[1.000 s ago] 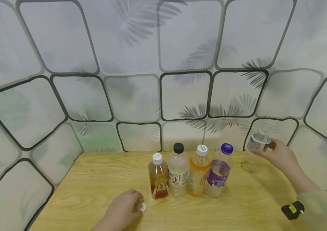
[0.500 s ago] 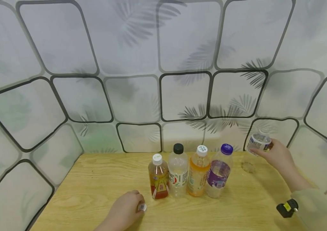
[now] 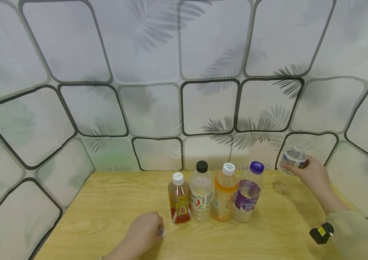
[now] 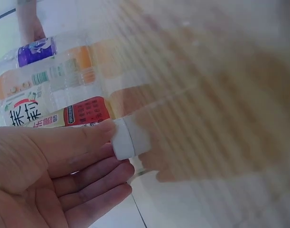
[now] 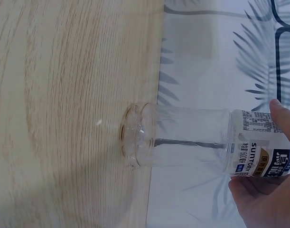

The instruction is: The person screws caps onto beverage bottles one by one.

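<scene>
Wooden table [image 3: 112, 216]: standing against a leaf-patterned wall [image 3: 184, 72] and bearing everything listed here. Row of four capped bottles, standing upright and close together near the middle of the table, taken as the landmark: purple-capped bottle [image 3: 247, 193] at the right end, orange drink bottle [image 3: 223, 193] next, black-capped clear bottle [image 3: 201, 193] next, and a red-labelled tea bottle [image 3: 179, 200] at the left end; all four are wearing their caps, so nothing appears to be left to do on them. Clear bottle [image 3: 289, 166]: standing well to the right of the row, near the wall, its base resting on the table in the right wrist view [image 5: 182, 137]; whether its mouth is open cannot be told, since the top is too faint to read. Right hand [image 3: 312, 175]: wrapping its fingers round the labelled upper part of the clear bottle, steadying it upright. Left hand [image 3: 143, 233]: resting on the table just in front of the row's left end, pinching a small white cap [image 4: 128, 137] between thumb and fingertips. Progress, as a judgement: cap and clear bottle are lying well apart, so bringing the two together and screwing down is appearing as the remaining work.
</scene>
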A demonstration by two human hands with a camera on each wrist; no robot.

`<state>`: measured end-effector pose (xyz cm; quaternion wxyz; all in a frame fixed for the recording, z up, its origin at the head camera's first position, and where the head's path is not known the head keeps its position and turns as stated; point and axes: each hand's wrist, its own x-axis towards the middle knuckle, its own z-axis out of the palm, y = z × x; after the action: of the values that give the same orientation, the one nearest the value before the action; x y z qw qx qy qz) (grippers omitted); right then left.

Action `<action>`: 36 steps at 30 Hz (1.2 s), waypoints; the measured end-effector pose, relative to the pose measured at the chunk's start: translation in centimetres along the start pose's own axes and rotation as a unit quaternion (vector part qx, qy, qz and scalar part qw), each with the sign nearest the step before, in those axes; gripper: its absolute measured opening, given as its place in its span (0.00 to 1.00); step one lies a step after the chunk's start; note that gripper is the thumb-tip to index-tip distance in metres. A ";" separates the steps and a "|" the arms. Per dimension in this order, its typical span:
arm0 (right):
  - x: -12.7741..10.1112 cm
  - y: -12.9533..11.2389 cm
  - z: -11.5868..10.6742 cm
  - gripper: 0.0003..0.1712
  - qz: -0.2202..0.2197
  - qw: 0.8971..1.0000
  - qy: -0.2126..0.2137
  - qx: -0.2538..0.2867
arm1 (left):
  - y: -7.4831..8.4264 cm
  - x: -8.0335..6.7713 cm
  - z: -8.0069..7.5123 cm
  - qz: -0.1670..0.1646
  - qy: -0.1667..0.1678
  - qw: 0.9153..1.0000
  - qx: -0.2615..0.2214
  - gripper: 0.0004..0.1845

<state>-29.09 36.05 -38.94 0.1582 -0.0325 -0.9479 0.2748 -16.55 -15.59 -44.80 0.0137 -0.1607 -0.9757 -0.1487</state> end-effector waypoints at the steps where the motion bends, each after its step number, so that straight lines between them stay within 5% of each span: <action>1: 0.0 0.0 0.0 0.39 0.001 1.000 0.001 0.001 | 0.1 0.1 0.0 0.001 -0.002 1.000 0.005 0.09; 10: -0.1 -0.1 0.4 0.31 0.011 1.000 0.001 0.018 | 0.6 0.7 -0.6 0.014 -0.029 0.999 0.002 0.12; 36: 0.3 -0.1 -1.1 0.36 0.006 1.000 0.015 0.001 | 1.0 1.3 -0.7 0.012 -0.045 0.999 0.013 0.14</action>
<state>-28.99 36.54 -37.95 0.1704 -0.0423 -0.9448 0.2765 -17.46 -14.51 -43.75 -0.0265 -0.1787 -0.9752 -0.1282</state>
